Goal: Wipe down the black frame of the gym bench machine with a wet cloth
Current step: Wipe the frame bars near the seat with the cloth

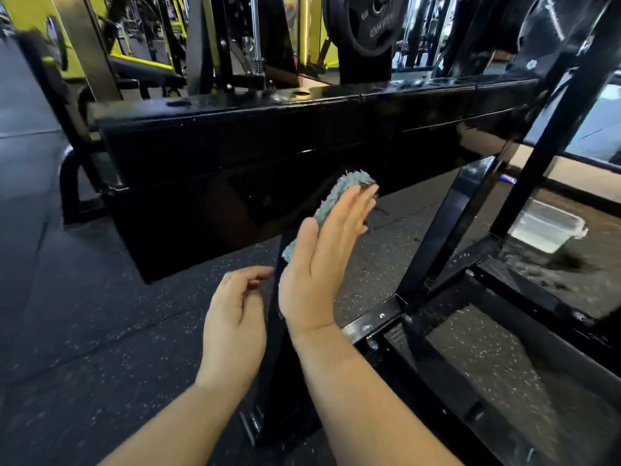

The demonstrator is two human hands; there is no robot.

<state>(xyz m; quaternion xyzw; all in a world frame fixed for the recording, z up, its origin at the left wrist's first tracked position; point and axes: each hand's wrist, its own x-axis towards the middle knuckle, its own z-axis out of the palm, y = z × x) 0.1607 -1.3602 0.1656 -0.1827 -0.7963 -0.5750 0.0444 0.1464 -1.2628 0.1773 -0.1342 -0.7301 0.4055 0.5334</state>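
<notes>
The black frame (302, 129) is seen stretching across the middle of the picture as a wide, glossy beam, shiny enough that reflections and a few light streaks are picked up on its face. A couple of round holes are visible on its top edge, and slanted black struts run down from it at the right to a bolted base rail at lower right.

A fuzzy blue-grey cloth (331, 205) is pressed flat against the lower edge of that beam, just right of centre. It's kept there by the right hand (322, 264), whose fingers are laid out straight over the cloth, so the grip is flat and wide rather than curled. Whether the cloth is wet can't be told.

The left hand (235, 321) is held below and to the left, fingers loosely curled, nothing in it, apart from the frame.

A speckled dark rubber floor (100, 331) is spread underneath. A pale plastic tub (547, 223) is seen at the right edge, and a weight plate (366, 21) hangs at the top centre, with yellow gear at upper left.
</notes>
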